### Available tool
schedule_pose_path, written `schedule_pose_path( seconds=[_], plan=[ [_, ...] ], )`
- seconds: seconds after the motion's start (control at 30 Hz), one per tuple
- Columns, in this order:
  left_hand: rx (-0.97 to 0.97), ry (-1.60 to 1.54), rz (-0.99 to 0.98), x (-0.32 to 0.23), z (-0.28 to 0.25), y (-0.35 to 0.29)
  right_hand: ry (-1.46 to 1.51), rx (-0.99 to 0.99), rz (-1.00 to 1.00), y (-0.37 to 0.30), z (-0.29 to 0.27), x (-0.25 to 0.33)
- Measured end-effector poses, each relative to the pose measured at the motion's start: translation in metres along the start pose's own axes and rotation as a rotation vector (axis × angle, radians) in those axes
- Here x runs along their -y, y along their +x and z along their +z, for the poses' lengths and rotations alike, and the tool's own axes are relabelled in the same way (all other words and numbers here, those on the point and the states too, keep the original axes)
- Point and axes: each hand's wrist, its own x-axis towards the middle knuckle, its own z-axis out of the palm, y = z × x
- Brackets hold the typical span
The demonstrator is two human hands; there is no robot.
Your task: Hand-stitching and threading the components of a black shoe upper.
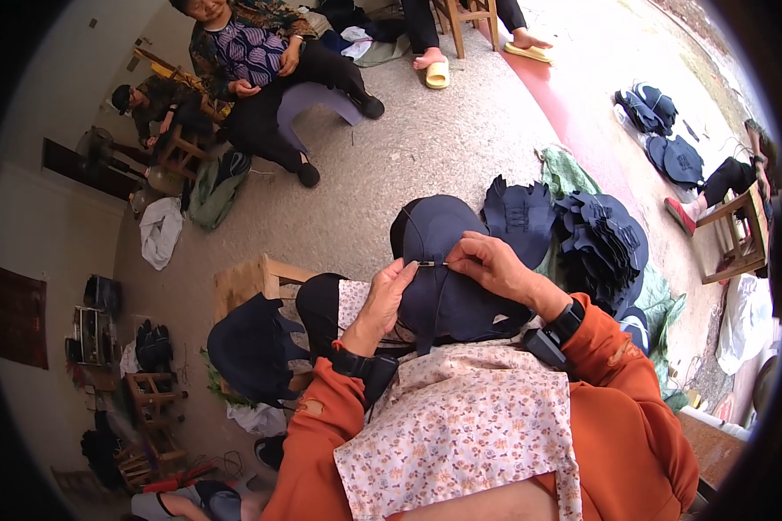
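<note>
One small slender piece (425,264), its long axis from 9 to 3 o'clock, lies between the left hand (380,300) and the right hand (500,267), above dark blue fabric (460,304) at 12 o'clock from a flowered apron (478,425). The left fingers, nearer, pinch its 9 o'clock end; the right fingers bunch at 3 o'clock; whether they grip it cannot be told.

The slim black-and-silver piece (426,264) over the rounded navy fabric cap (460,304) is too small to identify. The top edge clips 1 person in a patterned purple top (250,52) and leaves 1 person in yellow slippers (421,26) only legs. Dim light blurs the dark bundle (102,293) by the left wall.
</note>
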Motion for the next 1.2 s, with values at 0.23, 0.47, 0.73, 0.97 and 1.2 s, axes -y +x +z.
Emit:
schedule_pose_path(
  seconds=[0.23, 0.47, 0.73, 0.97, 1.2],
  plan=[
    [0.063, 0.129, 0.059, 0.01, -0.018, 0.019, -0.649, 0.033, 0.006, -0.052, -0.029, 0.002],
    [0.134, 0.333, -0.066, -0.026, -0.021, 0.015, 0.786, -0.397, 0.718, -0.093, -0.091, -0.005],
    [0.262, 0.906, 0.26, -0.072, -0.008, 0.044, 1.15, -0.271, 0.935, -0.051, -0.048, -0.075],
    [0.311, 1.144, 0.176, -0.087, -0.001, 0.06, 1.083, -0.339, 0.767, 0.017, -0.043, -0.037],
    [-0.215, 1.178, 0.656, -0.064, 0.027, 0.029, 0.738, -0.761, 0.645, -0.027, -0.028, -0.035]
  ],
)
